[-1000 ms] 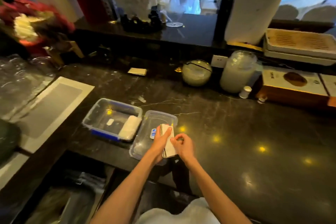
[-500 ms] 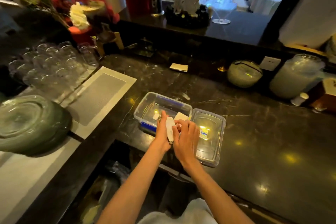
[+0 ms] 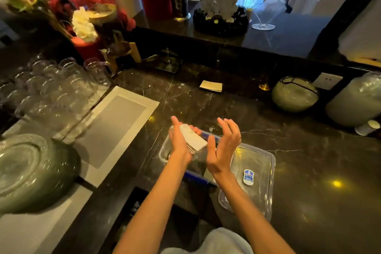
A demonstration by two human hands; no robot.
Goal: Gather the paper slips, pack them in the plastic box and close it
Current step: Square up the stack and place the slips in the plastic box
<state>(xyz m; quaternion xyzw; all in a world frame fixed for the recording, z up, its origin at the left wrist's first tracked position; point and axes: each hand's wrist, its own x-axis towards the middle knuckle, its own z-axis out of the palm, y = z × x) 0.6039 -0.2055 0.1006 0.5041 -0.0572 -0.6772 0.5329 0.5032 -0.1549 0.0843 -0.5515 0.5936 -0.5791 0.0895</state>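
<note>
A stack of white paper slips (image 3: 193,140) lies tilted in my left hand (image 3: 179,140), which grips it just above the clear plastic box (image 3: 164,150) with a blue edge. My arms hide most of the box. My right hand (image 3: 223,146) is beside the stack with its fingers spread, holding nothing. The clear lid (image 3: 253,173), with a blue label, lies flat on the dark counter right of the box. Another small pale slip (image 3: 211,86) lies farther back on the counter.
A grey placemat (image 3: 115,128) lies to the left, with several glasses (image 3: 51,88) behind it and a green glass dish (image 3: 31,171) at the near left. A round jar (image 3: 294,94) and a tall jar (image 3: 356,101) stand at the back right. Flowers (image 3: 82,20) are at the back left.
The view swung left. My left hand lifted the stack and carried it over the box. My right hand came off the stack and opened.
</note>
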